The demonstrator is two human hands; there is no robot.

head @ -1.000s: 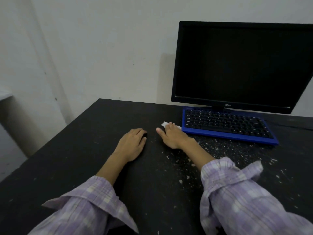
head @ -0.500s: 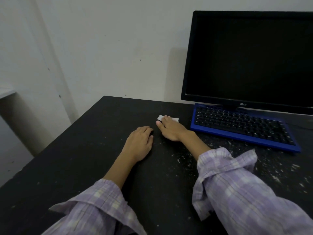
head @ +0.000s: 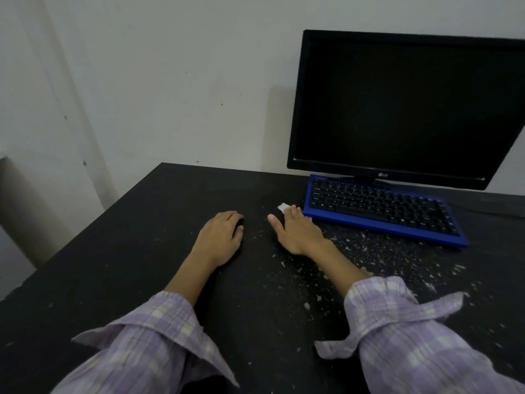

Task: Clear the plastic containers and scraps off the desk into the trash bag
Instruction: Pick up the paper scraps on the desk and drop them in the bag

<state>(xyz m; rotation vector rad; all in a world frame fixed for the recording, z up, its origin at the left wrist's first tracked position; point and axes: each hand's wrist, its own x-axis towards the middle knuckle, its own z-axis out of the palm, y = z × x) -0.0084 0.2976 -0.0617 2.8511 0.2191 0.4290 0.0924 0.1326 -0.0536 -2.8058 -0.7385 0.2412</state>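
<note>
Both hands down flat on a black counter, palms to the surface. Left hand resting near the middle of the counter, fingers curled loosely under at the tips, nothing visible in its grip. Right hand stretched forward with straight fingers and the thumb spread out to the left, fingertips lying on a small white scrap of paper or plastic; grip slack, pressing rather than pinching. Scrap flat on the counter, just beside the near left corner of a blue keyboard with black keys, only its far left corner showing past the fingers. Fine white crumbs and flecks scattered across the counter to the right of the right hand and in front of the keyboard, thinner toward the left. Black monitor, screen dark, standing behind the keyboard against a pale wall. Purple plaid sleeves with unbuttoned cuffs on both forearms, pushed back from the wrists. Between the two hands, a strip of bare dark counter.
</note>
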